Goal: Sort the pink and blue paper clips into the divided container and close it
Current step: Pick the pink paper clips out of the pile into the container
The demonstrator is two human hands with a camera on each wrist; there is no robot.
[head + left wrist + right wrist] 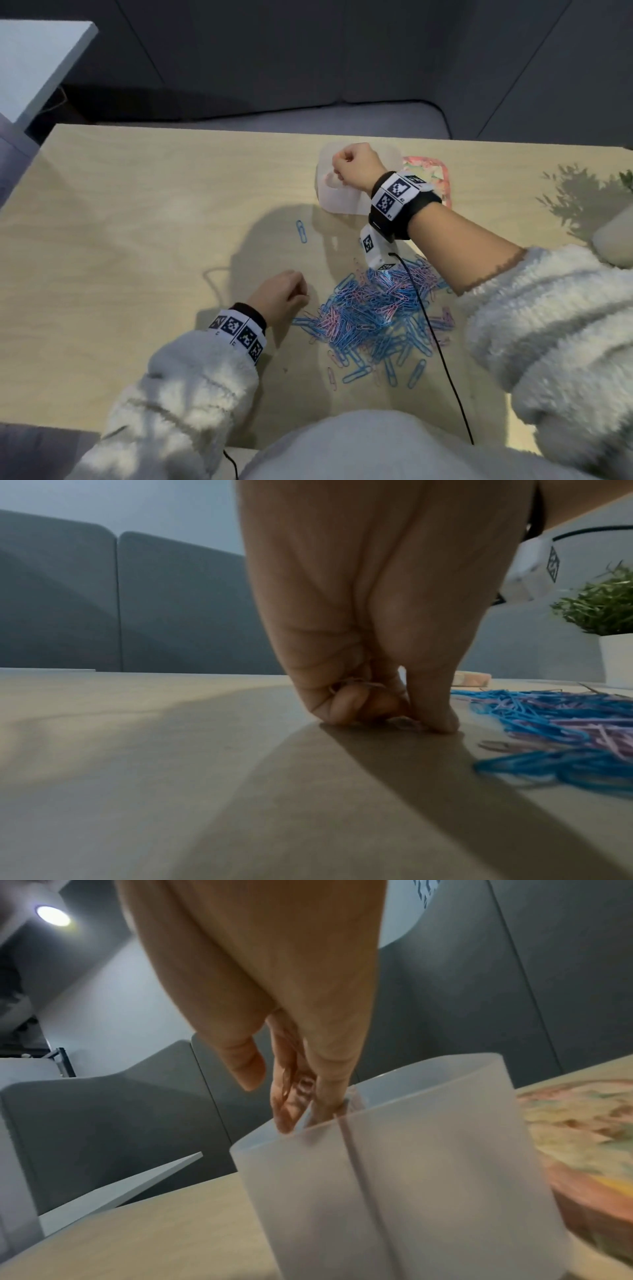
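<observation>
A mixed pile of pink and blue paper clips [380, 308] lies on the wooden table [154, 240], also in the left wrist view [565, 729]. My left hand [301, 291] rests fingertips-down at the pile's left edge. Its curled fingers [342, 707] hold a few pink clips [356, 685] and pinch at another on the table. My right hand [342, 164] hovers over the translucent divided container [342, 202], fingers [284, 1096] pointing down into its left compartment with pink clips [298, 1074] between them. The container [428, 1177] stands uncovered. Its pink floral lid [435, 171] lies behind it on the right.
One blue clip [301, 231] lies apart, left of the container. A potted plant [603, 607] stands at the table's right edge. A black cable [442, 359] runs from the right wrist across the pile. A white shelf [34, 65] is at upper left; grey sofa behind.
</observation>
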